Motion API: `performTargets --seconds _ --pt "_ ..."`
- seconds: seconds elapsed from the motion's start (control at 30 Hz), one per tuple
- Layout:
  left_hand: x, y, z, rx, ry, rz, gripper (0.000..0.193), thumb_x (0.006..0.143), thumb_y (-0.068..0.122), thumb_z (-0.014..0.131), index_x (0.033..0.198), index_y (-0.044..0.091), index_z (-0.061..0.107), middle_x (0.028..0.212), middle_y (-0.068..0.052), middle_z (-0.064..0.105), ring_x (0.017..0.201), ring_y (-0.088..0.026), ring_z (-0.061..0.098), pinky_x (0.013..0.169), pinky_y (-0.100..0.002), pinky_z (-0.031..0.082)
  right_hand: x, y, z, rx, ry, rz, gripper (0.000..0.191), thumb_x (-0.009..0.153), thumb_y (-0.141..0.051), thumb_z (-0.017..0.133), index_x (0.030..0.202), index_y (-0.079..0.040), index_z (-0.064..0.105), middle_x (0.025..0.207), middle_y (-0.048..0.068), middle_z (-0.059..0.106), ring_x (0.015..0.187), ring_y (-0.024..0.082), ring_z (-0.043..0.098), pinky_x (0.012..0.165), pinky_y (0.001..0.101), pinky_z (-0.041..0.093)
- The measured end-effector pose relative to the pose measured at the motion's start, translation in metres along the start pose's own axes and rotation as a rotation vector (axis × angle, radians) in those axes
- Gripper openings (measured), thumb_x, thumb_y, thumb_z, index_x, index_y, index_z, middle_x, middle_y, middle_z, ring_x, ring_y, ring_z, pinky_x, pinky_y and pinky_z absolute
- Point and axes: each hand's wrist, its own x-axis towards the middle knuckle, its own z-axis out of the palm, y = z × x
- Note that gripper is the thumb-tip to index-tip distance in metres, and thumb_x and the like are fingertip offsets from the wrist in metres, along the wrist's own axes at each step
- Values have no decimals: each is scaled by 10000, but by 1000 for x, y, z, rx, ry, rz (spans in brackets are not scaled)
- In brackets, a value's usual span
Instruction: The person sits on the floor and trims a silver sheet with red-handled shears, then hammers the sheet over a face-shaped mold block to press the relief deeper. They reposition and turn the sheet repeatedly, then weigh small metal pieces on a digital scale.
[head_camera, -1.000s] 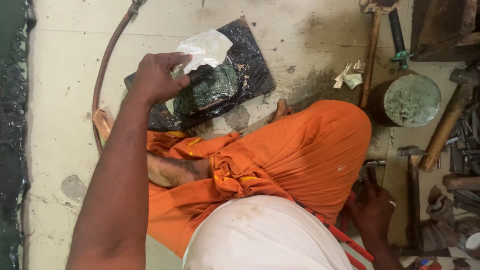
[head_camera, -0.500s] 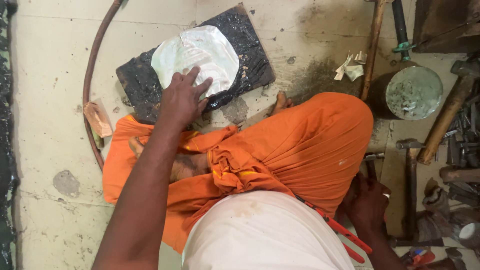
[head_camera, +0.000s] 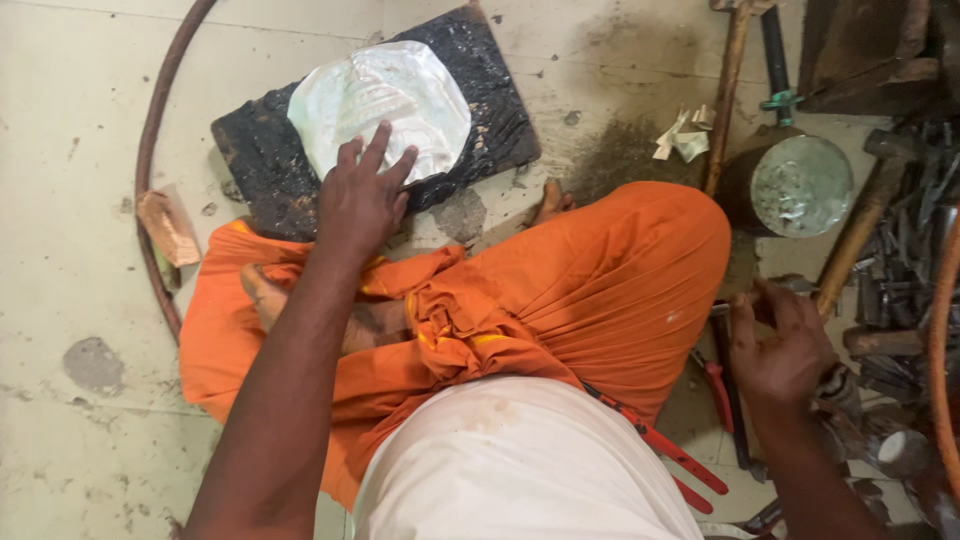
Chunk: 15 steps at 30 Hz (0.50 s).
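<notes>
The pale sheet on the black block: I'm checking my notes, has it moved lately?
Yes. The pale sheet, earlier crumpled at the black block's far edge, now lies spread flat across it.

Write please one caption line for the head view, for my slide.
Seated person's left hand presses a silvery embossed sheet on a black slab; right hand reaches among tools.

Single head-worn view, looking steeply down over the seated wearer's orange cloth-covered lap (head_camera: 560, 300) to the pale stained concrete floor (head_camera: 70, 180). Close range; both forearms enter from the bottom edge.
</notes>
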Motion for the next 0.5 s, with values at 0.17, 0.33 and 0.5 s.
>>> performTargets --seconds 0.17,0.33,0.5 --pt "-5 -3 3 -66 -22 14 713 795 245 827 1468 225 592 1617 -163 395 1390 -472 420 1017 -531 485 1 -53 3 682 -300 140 627 975 -210 635 1539 -88 391 1402 190 557 1059 279 682 854 384 573" --pt "-32 -3 -10 -79 68 76 752 801 232 809 1497 109 552 1629 -228 402 1424 -490 429 1132 -533 425 2 -60 16 89 72 -421 651 989 -275 720 1525 -33 442 1495 284 444 1344 427 493 1077 487 483" --pt "-88 -4 -26 -132 111 0 691 873 193 762 1499 21 527 1479 -229 539 1383 -464 494 1188 -530 406 42 -49 4 141 -17 -97 453 1004 -239 696 1388 -19 600 1306 221 630 1124 330 675 933 426 554"
